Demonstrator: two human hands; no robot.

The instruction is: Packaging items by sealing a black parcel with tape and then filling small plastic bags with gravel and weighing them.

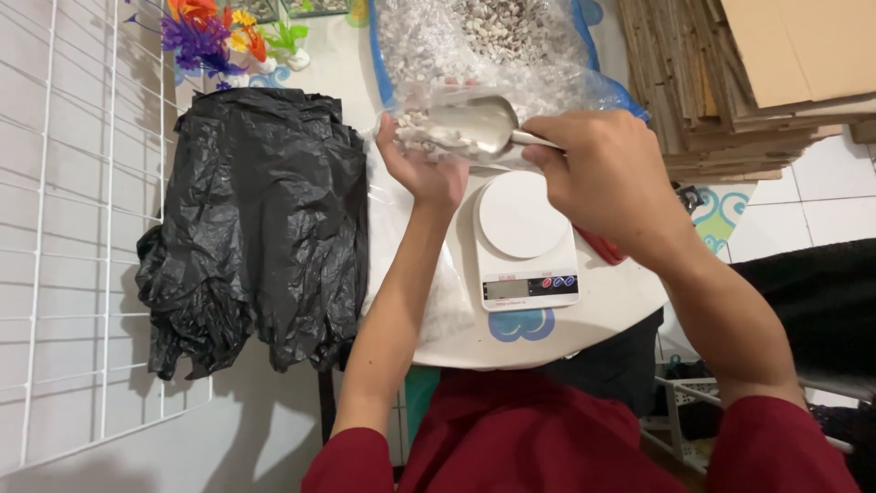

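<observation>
Right hand (pixel 610 173) is tipping a metal scoop (pixel 474 125) of pale gravel (pixel 412 131) into a small clear bag (pixel 429 137) that the left hand (pixel 422 166) is holding open.

The right hand is gripping the scoop's handle in a closed fist, its bowl lying at the mouth of the small bag, just above a white scale (pixel 525 237). The left hand's fingers are curling around the bag from below, holding it tight; gravel is sitting inside (how full, I cannot tell). Behind them a big clear sack (pixel 484 46) is lying open, filled with the same gravel. The scale's round plate is bare. A heap of black bags (pixel 255 219) is lying to the left on the white table (pixel 602 310), and stacked cardboard (pixel 730 82) is sitting at the upper right.
</observation>
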